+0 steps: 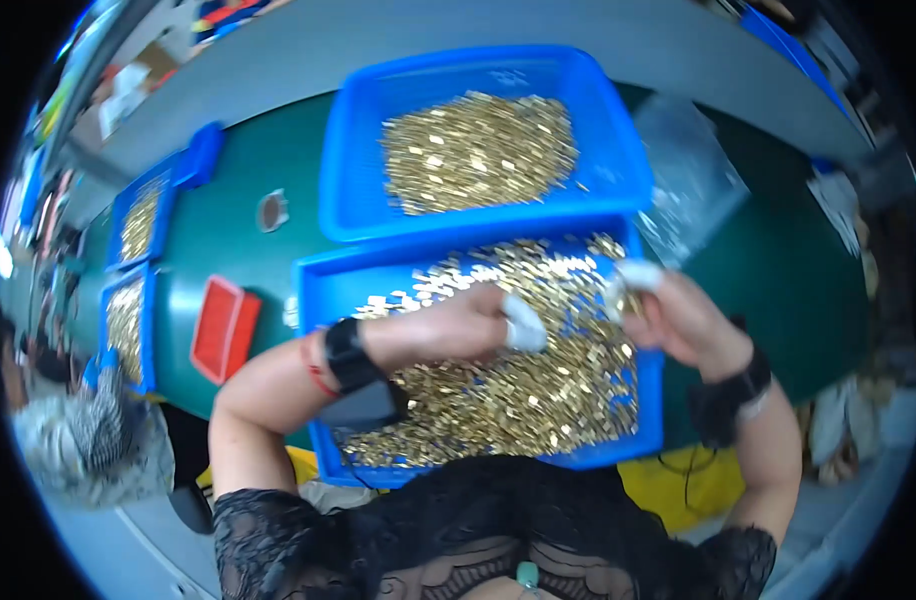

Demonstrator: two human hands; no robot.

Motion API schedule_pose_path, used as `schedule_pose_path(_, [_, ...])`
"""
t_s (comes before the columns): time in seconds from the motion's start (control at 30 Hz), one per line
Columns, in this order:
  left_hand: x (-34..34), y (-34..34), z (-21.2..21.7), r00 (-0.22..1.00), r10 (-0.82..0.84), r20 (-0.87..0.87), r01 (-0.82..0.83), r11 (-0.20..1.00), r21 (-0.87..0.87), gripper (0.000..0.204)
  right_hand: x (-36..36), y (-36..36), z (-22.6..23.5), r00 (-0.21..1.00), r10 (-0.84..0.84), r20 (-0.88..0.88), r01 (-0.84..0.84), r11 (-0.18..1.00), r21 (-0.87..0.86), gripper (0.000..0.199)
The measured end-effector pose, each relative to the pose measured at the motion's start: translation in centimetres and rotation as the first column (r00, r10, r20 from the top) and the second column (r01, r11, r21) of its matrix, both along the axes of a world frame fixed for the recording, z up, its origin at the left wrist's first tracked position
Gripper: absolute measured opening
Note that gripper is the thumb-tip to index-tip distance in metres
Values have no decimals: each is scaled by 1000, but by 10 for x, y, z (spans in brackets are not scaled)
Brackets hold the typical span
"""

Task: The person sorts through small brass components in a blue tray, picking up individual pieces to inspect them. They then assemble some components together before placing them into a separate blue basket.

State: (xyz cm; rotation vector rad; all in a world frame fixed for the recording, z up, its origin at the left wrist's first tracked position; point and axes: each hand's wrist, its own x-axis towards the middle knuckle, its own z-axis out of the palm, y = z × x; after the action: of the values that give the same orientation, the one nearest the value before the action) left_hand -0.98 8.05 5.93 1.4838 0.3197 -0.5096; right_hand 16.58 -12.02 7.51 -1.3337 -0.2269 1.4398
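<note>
Spread through the near blue tray lie a great many small gold-coloured metal pieces. My left hand is over the middle of this tray, its fingers curled together and white covers on some fingertips; whatever it may hold is hidden. At the tray's right side, my right hand, also with white fingertip covers, is closed on a few small gold-coloured metal pieces. Both hands are slightly blurred. Black bands circle both wrists, and a dark box-shaped device hangs by the left one.
Beyond the near tray stands a deeper blue basket with a heap of similar pieces. A clear plastic bag lies to its right. Leftward are a red tray, a small round brown thing and small blue trays. Another person's sleeve is at far left.
</note>
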Motion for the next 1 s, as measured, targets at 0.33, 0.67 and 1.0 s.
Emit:
schedule_pose_path(0.33, [95,69,31,656,-20,755,-623,550,556,16,38,122,48,749,-279,601,160,956,245,32])
schedule_pose_path(0.67, [61,-27,-13,648,-398,649,-252,692,677,22,16,4,-26,426,-157,891,-45,980,194,17])
schedule_pose_path(1.0, [92,-63,-68,638,-583,504,-106,582,806,22,-32,-84,-64,95,-14,995,89,996,6,32])
